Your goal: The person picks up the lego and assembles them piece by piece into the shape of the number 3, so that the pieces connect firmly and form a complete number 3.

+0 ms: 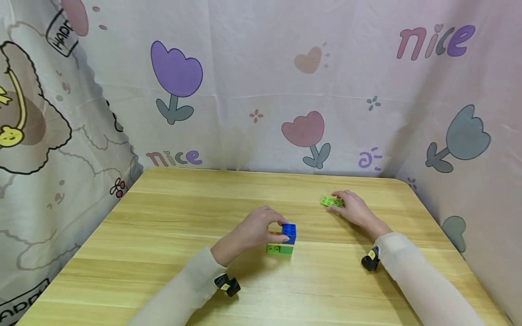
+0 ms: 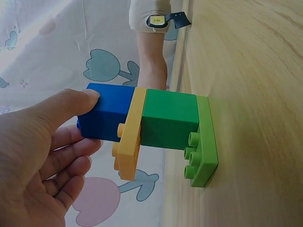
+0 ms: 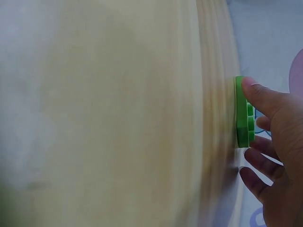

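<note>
Head view, left hand: the left hand (image 1: 254, 231) is curled round the top of a small brick stack (image 1: 282, 240) near the middle of the wooden table (image 1: 163, 235), fingertips on the blue brick (image 1: 289, 232).
Head view, right hand: the right hand (image 1: 354, 209) lies farther back and to the right, its fingers on a flat light-green plate (image 1: 331, 201) resting on the table (well apart from the stack).
Head view, surroundings: a tulip-printed cloth (image 1: 261, 81) hangs behind and beside the table.
Left wrist view, stack: from the table up, a light-green plate (image 2: 204, 142), a dark green brick (image 2: 168, 120), a yellow plate (image 2: 130, 137), then the blue brick (image 2: 106, 113).
Left wrist view, grip: the thumb (image 2: 61, 106) presses the blue brick's side, with the other fingers curled against its far side.
Right wrist view, grip: blurred, but the thumb (image 3: 262, 97) sits at the plate's (image 3: 242, 113) edge, with fingers beside it, pinching the plate against the table.
</note>
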`<action>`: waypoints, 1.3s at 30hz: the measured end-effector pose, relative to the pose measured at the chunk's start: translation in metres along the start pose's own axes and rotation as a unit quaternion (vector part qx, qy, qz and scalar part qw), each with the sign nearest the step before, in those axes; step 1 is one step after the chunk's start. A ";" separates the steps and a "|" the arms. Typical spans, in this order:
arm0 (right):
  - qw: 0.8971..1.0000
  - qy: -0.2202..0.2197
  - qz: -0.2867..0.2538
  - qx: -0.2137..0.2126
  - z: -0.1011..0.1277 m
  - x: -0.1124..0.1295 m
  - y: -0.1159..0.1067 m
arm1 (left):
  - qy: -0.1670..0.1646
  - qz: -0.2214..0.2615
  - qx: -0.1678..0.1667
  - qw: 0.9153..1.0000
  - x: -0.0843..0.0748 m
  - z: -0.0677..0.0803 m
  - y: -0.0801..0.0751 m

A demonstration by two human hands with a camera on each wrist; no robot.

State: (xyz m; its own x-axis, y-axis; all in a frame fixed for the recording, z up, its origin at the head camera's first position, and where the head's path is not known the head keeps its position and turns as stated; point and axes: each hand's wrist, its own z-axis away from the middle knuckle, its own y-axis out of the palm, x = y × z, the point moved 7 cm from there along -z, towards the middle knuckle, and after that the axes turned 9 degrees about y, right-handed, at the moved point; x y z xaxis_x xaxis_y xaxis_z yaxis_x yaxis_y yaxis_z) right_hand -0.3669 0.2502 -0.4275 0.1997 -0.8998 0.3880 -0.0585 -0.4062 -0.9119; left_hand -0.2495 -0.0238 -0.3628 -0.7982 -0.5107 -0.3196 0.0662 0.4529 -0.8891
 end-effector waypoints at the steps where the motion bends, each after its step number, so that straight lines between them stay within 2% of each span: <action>1: 1.000 0.001 0.000 0.002 0.000 0.000 0.001 | 0.000 0.000 -0.001 1.000 -0.001 0.000 0.000; 7: 1.000 0.006 -0.004 0.015 -0.002 -0.001 0.004 | -0.004 0.003 0.001 1.000 0.001 0.000 0.001; 19: 1.000 -0.016 0.020 0.008 -0.002 0.005 0.006 | -0.008 0.005 0.002 1.000 0.002 0.002 0.001; 39: 1.000 -0.015 0.008 0.016 0.003 0.010 0.000 | -0.019 0.025 0.002 1.000 0.002 0.000 -0.001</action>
State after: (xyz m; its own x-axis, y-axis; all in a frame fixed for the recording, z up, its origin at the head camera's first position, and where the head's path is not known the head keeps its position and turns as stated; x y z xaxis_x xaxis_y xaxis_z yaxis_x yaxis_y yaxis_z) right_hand -0.3624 0.2416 -0.4240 0.2287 -0.9003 0.3702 -0.0305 -0.3868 -0.9217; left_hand -0.2509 -0.0254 -0.3628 -0.7703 -0.5156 -0.3751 0.1067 0.4757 -0.8731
